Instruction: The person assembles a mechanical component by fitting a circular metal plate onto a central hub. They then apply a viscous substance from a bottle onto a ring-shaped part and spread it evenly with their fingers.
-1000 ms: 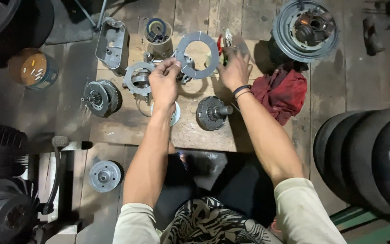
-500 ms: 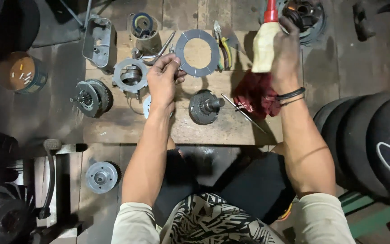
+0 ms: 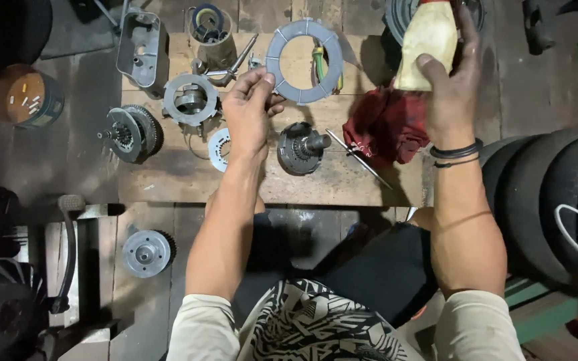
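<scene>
Left hand point(image 3: 247, 110) extended forward, fingers pinched in grip; right hand point(image 3: 451, 87) raised, grip closed.

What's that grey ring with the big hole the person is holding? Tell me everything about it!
The grey ring is a flat, thin disc with a wide round hole in its middle, dull grey like metal or friction material, with faint lines crossing its face. It lies face-up toward the camera, above the wooden board. The left hand pinches its left edge with fingertips. Nothing else clearly touches it.
</scene>
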